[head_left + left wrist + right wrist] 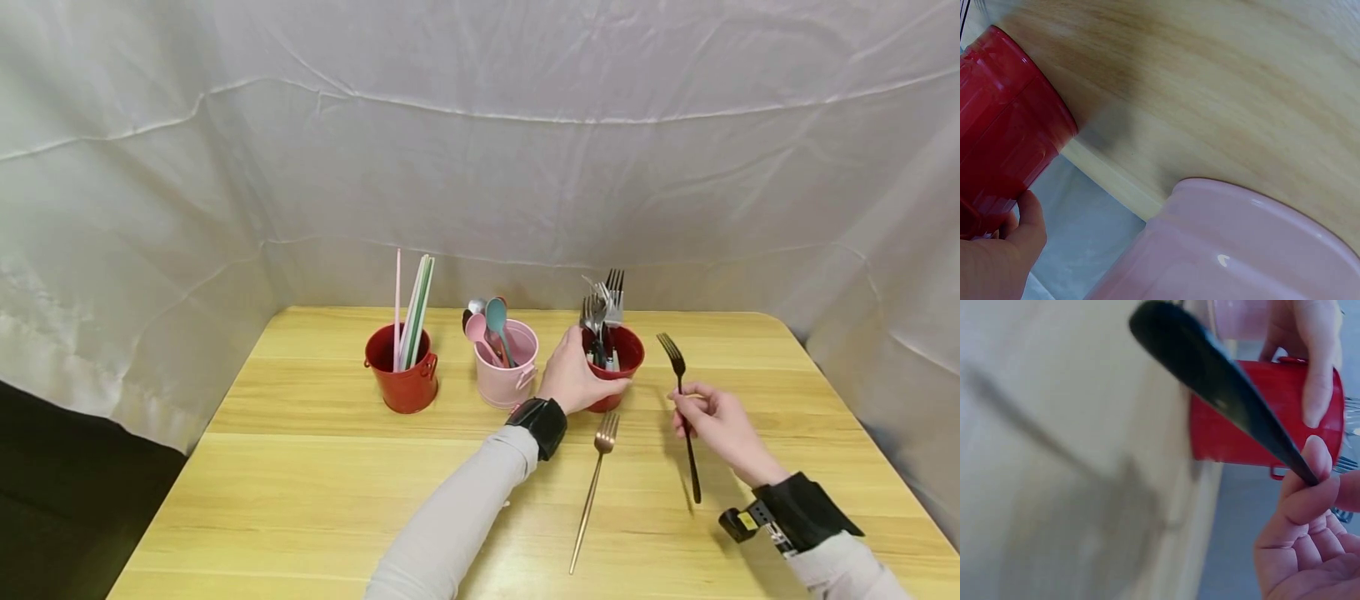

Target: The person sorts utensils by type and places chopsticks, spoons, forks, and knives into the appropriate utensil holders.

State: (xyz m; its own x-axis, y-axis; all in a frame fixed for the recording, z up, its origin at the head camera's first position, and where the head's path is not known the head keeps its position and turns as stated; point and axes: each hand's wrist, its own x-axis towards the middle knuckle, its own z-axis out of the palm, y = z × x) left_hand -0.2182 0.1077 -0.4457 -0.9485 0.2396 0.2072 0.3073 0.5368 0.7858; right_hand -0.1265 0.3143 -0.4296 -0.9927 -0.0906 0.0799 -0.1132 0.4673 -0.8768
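Note:
My left hand (576, 375) grips the right-hand red bucket (628, 350) near its rim, thumb across the front. Several forks (596, 310) stand in that bucket, tines up. To its right, my right hand (716, 421) pinches a black fork (688, 450) by the handle, tines pointing up and away. In the right wrist view the broad handle end of the black fork (1210, 381) crosses in front of the red bucket (1229, 434). A copper-coloured fork (592, 496) lies on the table between my arms, its tines toward the red bucket.
A pink bucket (501, 385) with several spoons (495, 321) stands just left of my left hand. Farther left is another red bucket (405, 390) holding chopsticks (417, 312). The wooden table (315, 492) ends at a pale curtain (525, 183) behind the buckets.

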